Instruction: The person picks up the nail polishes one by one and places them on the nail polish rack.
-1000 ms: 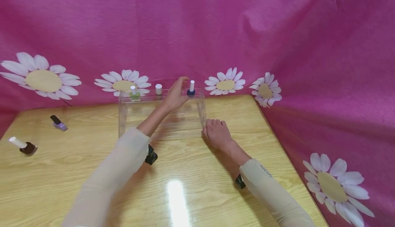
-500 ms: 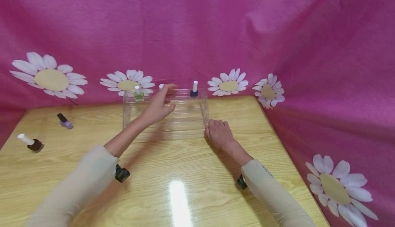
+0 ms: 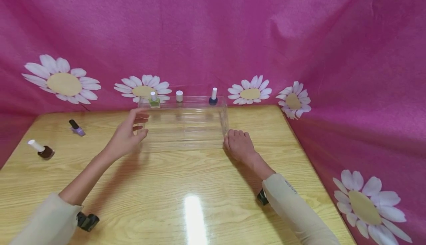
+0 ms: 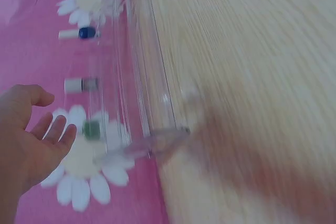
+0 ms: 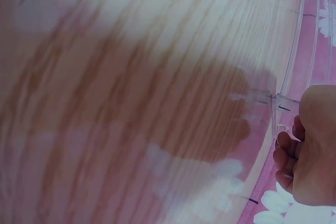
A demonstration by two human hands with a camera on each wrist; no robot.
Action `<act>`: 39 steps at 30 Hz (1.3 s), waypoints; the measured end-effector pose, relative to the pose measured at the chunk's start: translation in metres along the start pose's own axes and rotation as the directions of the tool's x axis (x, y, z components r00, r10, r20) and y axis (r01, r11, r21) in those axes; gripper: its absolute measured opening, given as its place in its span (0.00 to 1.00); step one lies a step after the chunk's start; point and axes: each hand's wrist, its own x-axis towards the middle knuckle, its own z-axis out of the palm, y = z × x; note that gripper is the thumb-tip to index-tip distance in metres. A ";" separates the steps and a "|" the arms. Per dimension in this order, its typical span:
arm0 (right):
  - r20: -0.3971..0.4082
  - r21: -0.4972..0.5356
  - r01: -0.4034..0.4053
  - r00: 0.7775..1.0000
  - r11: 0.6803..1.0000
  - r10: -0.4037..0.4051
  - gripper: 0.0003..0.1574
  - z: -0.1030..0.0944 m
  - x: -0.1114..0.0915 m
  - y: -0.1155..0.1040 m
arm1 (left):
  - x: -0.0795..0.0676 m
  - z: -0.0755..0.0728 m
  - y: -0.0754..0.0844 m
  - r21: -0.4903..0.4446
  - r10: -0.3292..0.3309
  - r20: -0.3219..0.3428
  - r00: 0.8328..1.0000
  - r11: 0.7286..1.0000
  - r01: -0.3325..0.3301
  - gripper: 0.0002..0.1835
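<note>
A clear stepped display rack stands at the back of the table. Along its top tier are three nail polish bottles: a green one at left, a white-capped pale one in the middle and a dark blue one at right. My left hand is in the air by the rack's left end, fingers loosely bent and holding nothing. The left wrist view also shows that hand with fingers apart. My right hand grips the rack's front right corner, fingers curled; the rack partly hides behind it.
On the table's left side lie a purple nail polish bottle with a black cap and a dark brown one with a white cap. A pink daisy-print cloth hangs behind and to the right of the wooden table.
My left hand has swung from the top tier beside the dark blue bottle leftward and nearer, to the rack's left end. My right hand stays at the corner. The head view has shifted slightly.
</note>
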 end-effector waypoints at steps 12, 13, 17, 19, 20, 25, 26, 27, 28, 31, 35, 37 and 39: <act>-0.004 -0.006 0.013 1.000 1.000 -0.013 0.17 0.003 0.000 0.001 | -0.068 -0.060 -0.028 0.105 -0.087 -0.224 0.971 0.988 0.113 0.34; -0.003 -0.006 0.015 1.000 1.000 -0.015 0.17 0.003 -0.001 0.001 | -0.074 -0.064 -0.031 0.106 -0.093 -0.250 0.964 0.987 0.123 0.34; 0.003 -0.002 0.014 1.000 1.000 -0.014 0.17 0.004 0.000 0.002 | -0.095 -0.080 -0.042 0.102 -0.128 -0.346 0.930 0.980 0.172 0.32; 0.009 0.005 0.010 1.000 1.000 -0.010 0.17 0.004 0.000 0.002 | -0.104 -0.087 -0.045 0.092 -0.155 -0.386 0.909 0.974 0.205 0.31; 0.012 0.008 0.007 1.000 1.000 -0.007 0.17 0.005 0.000 0.003 | -0.108 -0.091 -0.047 0.081 -0.171 -0.401 0.900 0.972 0.221 0.31; 0.008 0.016 0.007 1.000 1.000 -0.008 0.17 0.007 0.001 0.004 | -0.127 -0.110 -0.053 0.051 -0.308 -0.466 0.830 0.927 0.372 0.27; 0.008 0.014 0.007 1.000 1.000 -0.007 0.17 0.007 0.001 0.004 | -0.130 -0.113 -0.055 0.033 -0.341 -0.483 0.807 0.913 0.406 0.26; 0.010 0.010 0.004 1.000 1.000 -0.004 0.18 0.007 0.001 0.004 | -0.132 -0.116 -0.056 0.013 -0.376 -0.506 0.776 0.897 0.443 0.25; 0.018 0.008 0.000 1.000 1.000 0.000 0.17 0.006 0.001 0.005 | -0.134 -0.118 -0.058 -0.023 -0.408 -0.539 0.737 0.882 0.471 0.25; 0.046 0.004 -0.011 0.999 1.000 0.010 0.17 0.006 0.002 0.005 | -0.137 -0.123 -0.065 -0.142 -0.498 -0.625 0.601 0.830 0.540 0.25; 0.064 0.020 -0.012 0.998 1.000 0.011 0.18 0.004 0.003 0.004 | -0.140 -0.130 -0.072 -0.322 -0.610 -0.649 0.455 0.762 0.561 0.25; 0.064 0.026 -0.012 0.998 1.000 0.010 0.18 0.003 0.003 0.003 | -0.141 -0.132 -0.075 -0.426 -0.659 -0.624 0.419 0.737 0.525 0.26; 0.063 0.025 -0.015 0.998 1.000 0.013 0.18 0.002 0.003 0.003 | -0.140 -0.135 -0.077 -0.505 -0.694 -0.603 0.394 0.714 0.485 0.26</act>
